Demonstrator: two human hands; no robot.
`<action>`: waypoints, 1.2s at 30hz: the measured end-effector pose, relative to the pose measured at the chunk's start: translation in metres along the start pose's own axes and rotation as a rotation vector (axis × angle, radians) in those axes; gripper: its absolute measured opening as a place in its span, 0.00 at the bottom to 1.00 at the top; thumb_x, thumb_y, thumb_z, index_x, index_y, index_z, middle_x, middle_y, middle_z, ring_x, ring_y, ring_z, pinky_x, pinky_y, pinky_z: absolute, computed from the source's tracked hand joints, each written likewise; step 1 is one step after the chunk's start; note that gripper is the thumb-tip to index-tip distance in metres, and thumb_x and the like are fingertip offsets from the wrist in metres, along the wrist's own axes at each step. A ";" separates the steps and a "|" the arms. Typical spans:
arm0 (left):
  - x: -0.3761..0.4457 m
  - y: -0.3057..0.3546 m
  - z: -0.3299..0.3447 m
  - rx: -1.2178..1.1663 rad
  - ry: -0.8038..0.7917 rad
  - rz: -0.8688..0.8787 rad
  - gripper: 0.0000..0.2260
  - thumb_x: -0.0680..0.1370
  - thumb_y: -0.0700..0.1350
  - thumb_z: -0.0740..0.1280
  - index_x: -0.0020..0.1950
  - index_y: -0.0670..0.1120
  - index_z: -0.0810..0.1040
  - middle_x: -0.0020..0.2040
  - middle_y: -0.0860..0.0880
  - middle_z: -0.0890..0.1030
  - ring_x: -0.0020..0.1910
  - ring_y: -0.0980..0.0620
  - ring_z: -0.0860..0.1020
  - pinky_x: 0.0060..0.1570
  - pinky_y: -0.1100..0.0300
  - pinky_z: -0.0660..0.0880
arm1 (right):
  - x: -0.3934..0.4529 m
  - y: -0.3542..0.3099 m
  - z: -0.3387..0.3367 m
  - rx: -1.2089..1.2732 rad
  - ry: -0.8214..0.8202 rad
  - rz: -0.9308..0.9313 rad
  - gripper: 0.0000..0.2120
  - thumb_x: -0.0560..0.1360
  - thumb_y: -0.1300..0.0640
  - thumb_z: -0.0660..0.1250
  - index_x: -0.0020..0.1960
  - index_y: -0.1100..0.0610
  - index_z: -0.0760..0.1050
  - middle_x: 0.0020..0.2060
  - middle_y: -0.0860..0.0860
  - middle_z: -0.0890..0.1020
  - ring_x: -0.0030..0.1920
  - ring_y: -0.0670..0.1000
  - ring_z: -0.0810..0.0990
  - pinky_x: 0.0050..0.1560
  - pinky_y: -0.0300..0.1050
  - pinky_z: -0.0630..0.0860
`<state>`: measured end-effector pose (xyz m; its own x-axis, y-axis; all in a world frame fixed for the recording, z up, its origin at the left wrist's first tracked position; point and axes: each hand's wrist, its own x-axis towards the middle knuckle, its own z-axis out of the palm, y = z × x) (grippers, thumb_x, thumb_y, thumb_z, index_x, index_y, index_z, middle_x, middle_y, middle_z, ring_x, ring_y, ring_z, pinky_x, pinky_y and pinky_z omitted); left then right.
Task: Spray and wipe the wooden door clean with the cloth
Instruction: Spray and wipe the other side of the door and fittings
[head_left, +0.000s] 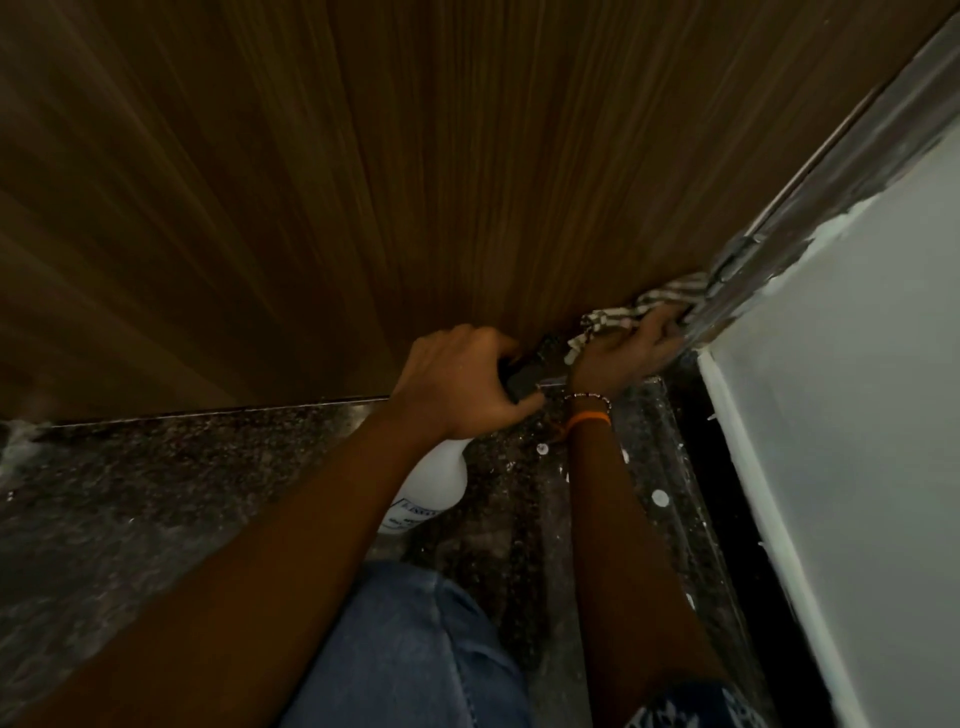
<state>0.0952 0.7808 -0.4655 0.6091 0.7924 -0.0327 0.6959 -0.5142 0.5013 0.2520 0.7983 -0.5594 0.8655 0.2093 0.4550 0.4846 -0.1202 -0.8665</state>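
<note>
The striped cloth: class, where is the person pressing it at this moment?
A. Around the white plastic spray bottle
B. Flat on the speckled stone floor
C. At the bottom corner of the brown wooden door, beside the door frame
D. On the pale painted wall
C: the right hand presses the striped cloth against the brown wooden door low down by the grey frame, while the left hand grips the white plastic spray bottle.

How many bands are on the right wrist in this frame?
2. A thin beaded bracelet sits nearest the right hand, and an orange band lies just below it on the forearm side. The wrist's underside is hidden, so more cannot be ruled out.
</note>
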 end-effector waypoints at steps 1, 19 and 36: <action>0.002 0.003 0.001 -0.003 -0.003 0.005 0.18 0.73 0.56 0.69 0.29 0.54 0.64 0.27 0.57 0.67 0.27 0.61 0.65 0.28 0.62 0.57 | 0.008 -0.009 -0.001 -0.027 0.017 -0.026 0.24 0.71 0.71 0.59 0.67 0.73 0.68 0.58 0.73 0.71 0.59 0.62 0.68 0.63 0.40 0.61; 0.002 -0.025 0.008 -0.170 -0.070 -0.038 0.09 0.66 0.58 0.64 0.32 0.53 0.73 0.26 0.56 0.71 0.26 0.60 0.69 0.29 0.62 0.58 | -0.006 0.021 0.017 -0.164 -0.067 0.061 0.26 0.73 0.63 0.52 0.70 0.72 0.64 0.66 0.73 0.65 0.67 0.72 0.63 0.68 0.47 0.52; -0.006 -0.073 0.009 -0.287 -0.028 -0.104 0.11 0.65 0.58 0.65 0.34 0.50 0.75 0.29 0.51 0.75 0.29 0.54 0.73 0.32 0.59 0.64 | -0.071 0.067 0.037 0.038 -0.300 0.759 0.24 0.74 0.75 0.60 0.68 0.75 0.59 0.65 0.71 0.66 0.67 0.65 0.67 0.67 0.46 0.61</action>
<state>0.0440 0.8107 -0.5101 0.5535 0.8245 -0.1180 0.6210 -0.3142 0.7181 0.2180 0.8113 -0.6574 0.8831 0.3356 -0.3278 -0.2291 -0.3012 -0.9256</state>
